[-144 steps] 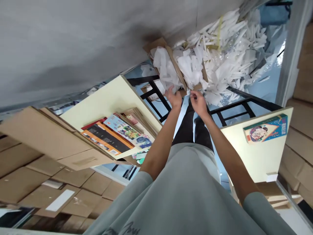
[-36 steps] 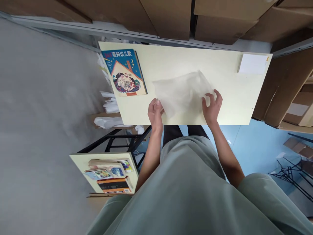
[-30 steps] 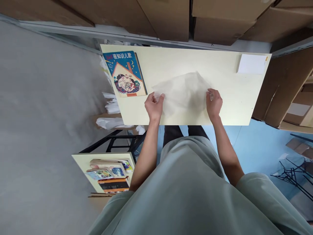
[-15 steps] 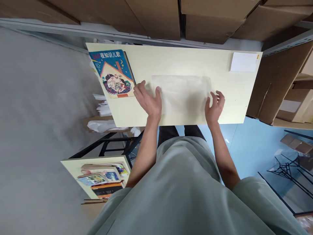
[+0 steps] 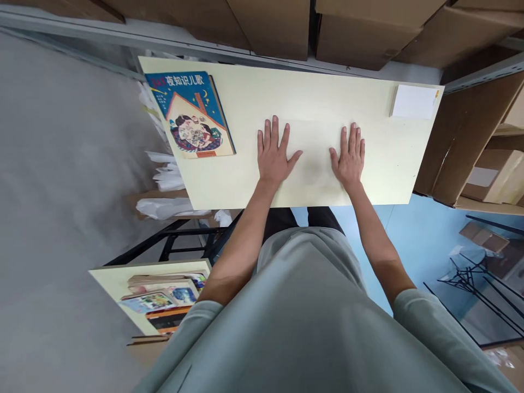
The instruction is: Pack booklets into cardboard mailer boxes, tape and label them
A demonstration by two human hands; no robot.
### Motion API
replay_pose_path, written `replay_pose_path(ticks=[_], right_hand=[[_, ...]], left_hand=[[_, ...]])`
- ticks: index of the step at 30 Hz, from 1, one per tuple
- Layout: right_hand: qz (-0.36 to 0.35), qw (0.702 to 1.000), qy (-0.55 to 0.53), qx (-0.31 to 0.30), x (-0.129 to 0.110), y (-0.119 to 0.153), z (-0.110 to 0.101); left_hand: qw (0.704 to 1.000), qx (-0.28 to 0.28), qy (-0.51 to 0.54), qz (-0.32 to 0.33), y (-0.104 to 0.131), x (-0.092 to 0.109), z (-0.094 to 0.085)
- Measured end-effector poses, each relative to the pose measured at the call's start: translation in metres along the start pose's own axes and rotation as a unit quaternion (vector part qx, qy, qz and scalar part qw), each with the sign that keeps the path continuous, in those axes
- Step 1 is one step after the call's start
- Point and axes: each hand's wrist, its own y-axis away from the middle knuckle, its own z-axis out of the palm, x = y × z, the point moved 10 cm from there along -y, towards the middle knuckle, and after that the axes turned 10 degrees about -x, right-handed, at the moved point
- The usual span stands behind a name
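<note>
A thin, pale translucent sheet (image 5: pixel 313 144) lies flat on the cream tabletop (image 5: pixel 241 185), its edges hard to make out. My left hand (image 5: pixel 275 155) rests palm down at the left part of the sheet, fingers spread. Palm down at the right part is my right hand (image 5: pixel 349 159), its thumb apart from the fingers. Neither hand grips anything. To the left of my left hand lies a blue picture book (image 5: pixel 192 117) with a house drawn on its cover. A small white pad (image 5: pixel 413 102) sits at the back right corner.
Cardboard boxes (image 5: pixel 270 27) stand on a shelf behind the table, with another large carton (image 5: pixel 458 131) to the right. At lower left a small side table (image 5: pixel 118 273) bears several books. White bags (image 5: pixel 164 208) lie beyond the table's left edge.
Both hands have come down from above the sheet to lie flat. My left hand has moved right, and both hands' fingers have straightened. The view has shifted slightly.
</note>
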Motion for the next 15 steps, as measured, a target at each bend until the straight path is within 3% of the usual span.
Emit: replay_pose_path(ticks=[6, 8, 11, 15], right_hand=[[0.047, 0.999, 0.014, 0.016, -0.004, 0.004, -0.007], [0.06, 0.997, -0.004, 0.041, -0.021, 0.006, -0.017], [0.01, 0.997, -0.06, 0.055, -0.09, 0.008, -0.025], [-0.128, 0.973, -0.191, -0.004, -0.237, 0.007, -0.005]], left_hand=[[0.999, 0.014, 0.03, 0.029, 0.0, 0.002, 0.001], [0.998, 0.025, 0.038, 0.042, 0.005, -0.002, -0.012], [0.991, 0.12, 0.052, 0.013, 0.029, -0.035, -0.072], [0.96, 0.259, 0.062, -0.09, 0.079, -0.114, -0.174]])
